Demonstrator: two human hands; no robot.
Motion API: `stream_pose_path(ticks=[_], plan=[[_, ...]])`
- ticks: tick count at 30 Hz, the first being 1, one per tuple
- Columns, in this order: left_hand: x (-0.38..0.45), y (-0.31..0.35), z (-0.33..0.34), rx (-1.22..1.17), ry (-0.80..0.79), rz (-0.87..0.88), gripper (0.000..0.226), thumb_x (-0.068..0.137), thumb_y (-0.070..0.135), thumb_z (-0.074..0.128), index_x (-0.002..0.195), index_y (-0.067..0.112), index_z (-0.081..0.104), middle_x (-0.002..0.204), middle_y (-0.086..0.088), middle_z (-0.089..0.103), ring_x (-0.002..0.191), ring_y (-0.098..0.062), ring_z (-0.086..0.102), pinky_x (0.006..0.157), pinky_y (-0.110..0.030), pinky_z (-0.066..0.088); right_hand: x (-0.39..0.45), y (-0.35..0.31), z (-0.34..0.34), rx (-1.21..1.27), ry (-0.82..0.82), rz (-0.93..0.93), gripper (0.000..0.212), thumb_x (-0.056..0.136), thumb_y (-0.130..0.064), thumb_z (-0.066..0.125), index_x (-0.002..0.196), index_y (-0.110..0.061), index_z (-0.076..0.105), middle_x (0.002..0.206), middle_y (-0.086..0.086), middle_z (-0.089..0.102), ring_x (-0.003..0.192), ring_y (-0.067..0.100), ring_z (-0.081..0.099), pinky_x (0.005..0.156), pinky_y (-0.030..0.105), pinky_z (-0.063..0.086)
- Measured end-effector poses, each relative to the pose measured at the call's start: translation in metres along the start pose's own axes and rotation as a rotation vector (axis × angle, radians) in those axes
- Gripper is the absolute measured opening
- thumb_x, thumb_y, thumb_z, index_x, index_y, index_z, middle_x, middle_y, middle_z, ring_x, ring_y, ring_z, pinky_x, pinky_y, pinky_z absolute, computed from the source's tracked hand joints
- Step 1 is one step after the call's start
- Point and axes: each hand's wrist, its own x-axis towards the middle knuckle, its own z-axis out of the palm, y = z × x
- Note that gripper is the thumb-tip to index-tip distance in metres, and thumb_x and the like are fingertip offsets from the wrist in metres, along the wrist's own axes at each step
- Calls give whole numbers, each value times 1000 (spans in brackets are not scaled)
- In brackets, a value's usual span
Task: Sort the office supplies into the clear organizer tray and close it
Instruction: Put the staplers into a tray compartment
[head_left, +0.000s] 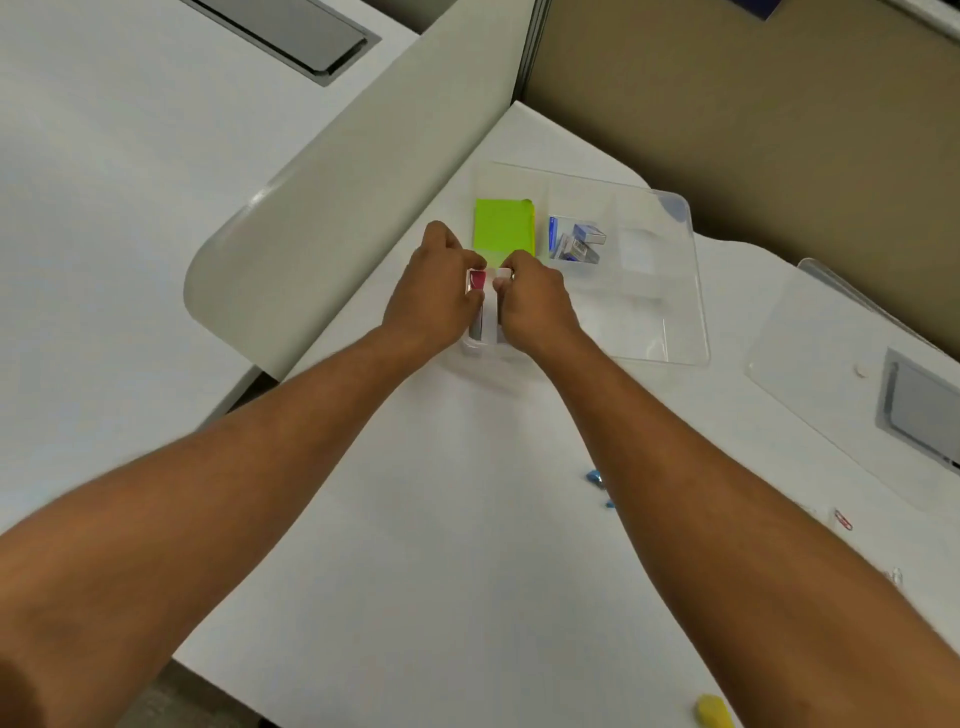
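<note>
Now the clear organizer tray lies open on the white tabletop, near the far corner by the partition. Both hands meet at its near left corner. The left hand and the right hand each have their fingers curled round a small flat pack, one with a pink end and one white, and they seem to be lowering these into a narrow compartment; how deep the packs sit I cannot tell, because the hands cover them. Behind the hands a green sticky note pad lies in one compartment, and small blue and white boxes, perhaps staples, lie in the next one.

I judge the tray to be light, stiff and rather slippery, so it may slide on the smooth tabletop when pushed. The small packs look light and rigid; holding them by the long sides, as now, seems best.

To the right, apart from the tray, lies the clear lid, not yet put on. It looks thin and is best taken by its edges. Loose items wait on the near tabletop: small blue pieces, a red paper clip and a yellow object.
</note>
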Motion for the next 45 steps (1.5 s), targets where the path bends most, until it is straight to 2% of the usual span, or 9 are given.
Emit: stream_pose_path(ticks=[12, 19, 23, 26, 29, 33, 37, 41, 45], plan=[[-18, 11, -4, 38, -21, -12, 32, 94, 22, 68, 125, 13, 70, 132, -11, 47, 104, -31, 63, 80, -37, 49, -18, -5, -3, -67, 85, -20, 22, 98, -12, 58, 119, -9, 59, 116, 14, 66, 100, 28, 65, 86, 39, 56], [-81, 12, 0, -35, 230, 134, 37, 100, 29, 60, 136, 20, 59, 138, -11, 47, 120, -26, 48, 97, -36, 43, -134, 79, -63, 198, 456, 50, 26, 98, -5, 59, 117, -21, 68, 108, -6, 70, 94, 8, 66, 88, 26, 55], [-141, -9, 33, -80, 223, 68, 40, 100, 27, 60, 136, 11, 52, 134, -16, 48, 124, -32, 47, 105, -45, 39, -170, 156, -60, 12, 185, 255, 39, 95, -3, 63, 123, -29, 66, 124, -2, 60, 103, 18, 62, 88, 20, 45], [-157, -16, 53, 14, 152, 28, 45, 99, 30, 61, 137, 11, 49, 139, -15, 46, 127, -35, 46, 102, -49, 40, -180, 172, -38, -168, -66, 46, 63, 82, 13, 58, 127, -30, 68, 141, -2, 53, 123, 25, 47, 96, 18, 38], [-153, -14, 55, 84, 133, 12, 51, 97, 29, 63, 142, 12, 44, 145, -14, 44, 130, -37, 45, 102, -50, 38, -181, 174, -21, -345, -27, -127, 58, 72, 10, 76, 116, -28, 74, 132, -4, 64, 123, 34, 49, 94, 46, 47], [-152, -14, 54, 116, 96, 14, 68, 97, 29, 63, 156, 17, 32, 161, -13, 33, 139, -36, 41, 105, -53, 37, -177, 175, -17, -434, 54, -210, 48, 80, 4, 76, 115, -29, 71, 116, -10, 67, 117, 29, 53, 88, 36, 35], [-152, -13, 53, 207, 50, 86, 75, 98, 29, 60, 163, 25, 23, 172, -10, 15, 145, -37, 35, 105, -54, 37, -175, 147, -24, -89, -87, -97, 29, 98, -9, 62, 125, -22, 65, 113, -4, 64, 103, 16, 61, 89, 29, 47], [-149, -13, 55, 254, 26, 95, 73, 99, 31, 57, 164, 28, 23, 174, -6, 10, 153, -34, 27, 106, -53, 38, -162, 83, -43, 366, 35, 13, 50, 99, -19, 65, 145, -30, 47, 116, -17, 63, 98, -15, 62, 85, 0, 45], [-147, -14, 57, 273, 14, 73, 73, 99, 35, 55, 164, 25, 22, 174, -7, 10, 154, -35, 27, 106, -54, 39, -106, 36, -57, 407, 116, -31, 65, 99, -16, 65, 148, -44, 33, 123, -13, 53, 94, 5, 69, 78, 4, 51]])
